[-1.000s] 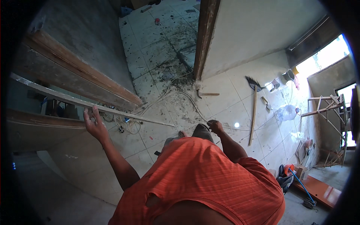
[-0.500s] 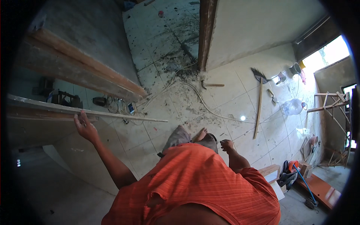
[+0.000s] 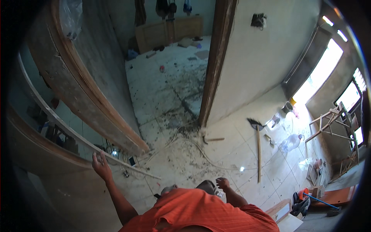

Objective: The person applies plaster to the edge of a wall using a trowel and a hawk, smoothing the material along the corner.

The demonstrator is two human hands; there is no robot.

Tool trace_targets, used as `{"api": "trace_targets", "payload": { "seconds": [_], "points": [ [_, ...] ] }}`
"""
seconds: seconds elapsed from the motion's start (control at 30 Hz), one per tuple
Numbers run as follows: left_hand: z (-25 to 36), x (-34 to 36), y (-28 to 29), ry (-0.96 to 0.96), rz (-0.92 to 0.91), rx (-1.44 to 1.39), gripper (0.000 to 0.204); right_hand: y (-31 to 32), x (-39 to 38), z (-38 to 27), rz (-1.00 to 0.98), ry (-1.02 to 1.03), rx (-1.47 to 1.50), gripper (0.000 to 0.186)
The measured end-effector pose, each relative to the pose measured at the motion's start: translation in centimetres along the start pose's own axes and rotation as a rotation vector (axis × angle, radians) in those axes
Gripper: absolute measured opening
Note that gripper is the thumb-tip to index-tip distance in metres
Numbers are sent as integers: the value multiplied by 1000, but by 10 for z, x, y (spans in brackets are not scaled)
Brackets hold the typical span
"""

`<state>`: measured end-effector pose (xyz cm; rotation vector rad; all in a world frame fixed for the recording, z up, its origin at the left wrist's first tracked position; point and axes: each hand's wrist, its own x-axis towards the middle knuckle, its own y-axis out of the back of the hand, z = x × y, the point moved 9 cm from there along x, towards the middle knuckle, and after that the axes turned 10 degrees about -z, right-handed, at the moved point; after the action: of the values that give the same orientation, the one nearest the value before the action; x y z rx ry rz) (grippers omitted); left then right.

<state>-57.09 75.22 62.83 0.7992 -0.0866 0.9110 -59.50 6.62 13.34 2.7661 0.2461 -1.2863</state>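
My left hand (image 3: 101, 167) is raised at the left, its fingers closed at the edge of a long, pale wooden strip (image 3: 83, 142). The strip runs from the upper left down to a low end over the tiles, beside a doorway frame (image 3: 91, 98) of wood and rough plaster. My right hand (image 3: 223, 183) hangs low just right of my body, with loosely bent fingers apart and no object visible in them. A hammer (image 3: 213, 139) lies on the floor ahead, and a dark phone (image 3: 132, 160) rests near the strip's low end.
A pale cable (image 3: 205, 155) curves across the dusty tiles. To the right are a broom (image 3: 259, 154), a trowel (image 3: 269, 139), a large clear bottle (image 3: 291, 143) and a wooden trestle (image 3: 328, 123). Boards (image 3: 280, 210) lie at the lower right. Ahead, a doorway leads into a debris-strewn room.
The view has tilted up, showing more of the far room and the wall. My left hand stays at the strip, while my right hand still hangs beside my body.
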Motion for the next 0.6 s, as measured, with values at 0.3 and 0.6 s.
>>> {"api": "trace_targets", "payload": {
  "seconds": [0.3,0.6],
  "points": [
    [-81,31,-7,122,-74,165,54,-121,-8,-56,3,66,-521,46],
    [-55,35,-64,-36,-68,97,47,-119,46,-136,48,285,-884,38]
  ]
}}
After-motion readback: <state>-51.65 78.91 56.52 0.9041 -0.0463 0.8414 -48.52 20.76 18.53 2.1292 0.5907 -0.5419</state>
